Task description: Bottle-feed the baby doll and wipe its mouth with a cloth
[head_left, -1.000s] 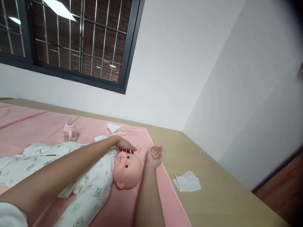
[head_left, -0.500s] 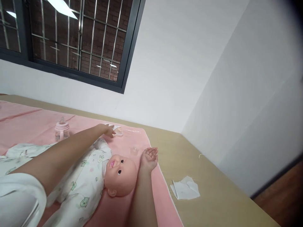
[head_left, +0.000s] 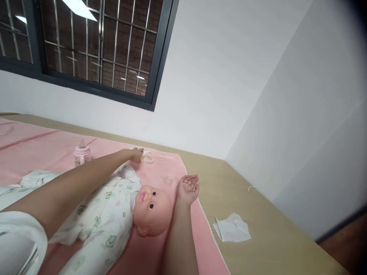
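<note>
A baby doll in a white sleepsuit with green animal prints lies face up. My left hand reaches across above the doll to the far edge of the pink mat, its fingers drawn together at a thin white piece that looks like tissue. Touching or just beside that is a small clear, orange-tinted item whose kind I cannot make out. Palm up, my right hand rests near the mat's right edge with fingers loosely stretched and nothing in it. The right forearm lies alongside the doll's head.
A pink-topped baby bottle stands on the pink mat, partly behind my left arm. A small clear dome-shaped cap lies near my right hand. Folded white tissue sits on the wooden surface. A barred window is behind.
The view has shifted slightly, moving everything a little to the right. My left hand's fingers, spread over the white piece before, are now drawn in at it. My right hand keeps its pose.
</note>
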`<state>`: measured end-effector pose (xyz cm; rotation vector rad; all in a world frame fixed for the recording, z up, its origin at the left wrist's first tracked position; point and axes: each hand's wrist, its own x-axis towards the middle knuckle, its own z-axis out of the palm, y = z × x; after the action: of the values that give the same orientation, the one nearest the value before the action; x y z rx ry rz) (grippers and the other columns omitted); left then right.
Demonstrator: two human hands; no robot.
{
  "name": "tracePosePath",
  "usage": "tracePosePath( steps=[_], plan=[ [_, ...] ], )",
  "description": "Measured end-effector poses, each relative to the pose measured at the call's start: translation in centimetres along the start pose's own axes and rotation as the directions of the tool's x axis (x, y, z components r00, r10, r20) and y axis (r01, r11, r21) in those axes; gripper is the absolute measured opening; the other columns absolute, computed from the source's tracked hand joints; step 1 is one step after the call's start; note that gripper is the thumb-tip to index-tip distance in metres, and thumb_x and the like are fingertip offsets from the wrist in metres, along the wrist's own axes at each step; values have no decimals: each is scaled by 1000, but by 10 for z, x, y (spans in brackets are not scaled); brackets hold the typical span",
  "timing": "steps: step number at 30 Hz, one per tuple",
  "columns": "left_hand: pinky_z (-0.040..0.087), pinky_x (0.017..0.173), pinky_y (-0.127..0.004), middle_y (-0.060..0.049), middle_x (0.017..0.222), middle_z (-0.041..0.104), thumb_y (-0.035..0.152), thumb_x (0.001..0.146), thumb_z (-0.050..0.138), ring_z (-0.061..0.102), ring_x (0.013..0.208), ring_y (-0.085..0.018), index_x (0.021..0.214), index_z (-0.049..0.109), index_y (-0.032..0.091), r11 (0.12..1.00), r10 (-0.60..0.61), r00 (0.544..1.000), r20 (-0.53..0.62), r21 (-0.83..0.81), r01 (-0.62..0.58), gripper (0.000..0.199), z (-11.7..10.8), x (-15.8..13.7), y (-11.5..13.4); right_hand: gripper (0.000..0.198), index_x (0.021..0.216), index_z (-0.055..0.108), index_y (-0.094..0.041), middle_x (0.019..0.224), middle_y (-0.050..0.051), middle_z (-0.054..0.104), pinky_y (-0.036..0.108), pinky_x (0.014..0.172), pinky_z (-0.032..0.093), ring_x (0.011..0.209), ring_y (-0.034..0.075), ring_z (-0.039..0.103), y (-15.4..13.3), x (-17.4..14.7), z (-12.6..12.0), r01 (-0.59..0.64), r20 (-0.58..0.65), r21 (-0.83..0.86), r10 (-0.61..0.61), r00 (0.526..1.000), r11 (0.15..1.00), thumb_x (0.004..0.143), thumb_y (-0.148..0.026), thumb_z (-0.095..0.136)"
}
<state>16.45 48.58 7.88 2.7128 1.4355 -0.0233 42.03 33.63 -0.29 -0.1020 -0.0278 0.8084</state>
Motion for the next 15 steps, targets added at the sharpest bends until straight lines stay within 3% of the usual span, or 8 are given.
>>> tracePosePath(
  steps=[6,9,15],
  plan=[
    [31,111,-58,-11,149,39,36,91,59,38,136,-30,132,53,18,999,-48,996,77,7,48,45,-12,-25,0,18,96,64,-30,103,-2,71,29,88,54,89,9,66,-1,-12,14,4,162,-181,26,986,983,80,-34,55],
    [24,114,-58,-10,156,31,41,84,65,26,143,-35,134,55,23,995,-94,988,120,-8,96,53,-1,-26,1,17,89,64,-29,100,0,70,32,86,55,87,10,66,0,-12,4,74,130,-263,-40,991,962,78,-33,52],
    [22,111,-63,-6,162,10,50,62,77,8,144,-48,138,52,36,979,-199,967,159,-2,202,82,19,-5,2,17,80,62,-28,94,1,71,31,83,55,84,10,67,-3,-1,-11,120,10,-208,-121,993,971,78,-27,45]
  ],
)
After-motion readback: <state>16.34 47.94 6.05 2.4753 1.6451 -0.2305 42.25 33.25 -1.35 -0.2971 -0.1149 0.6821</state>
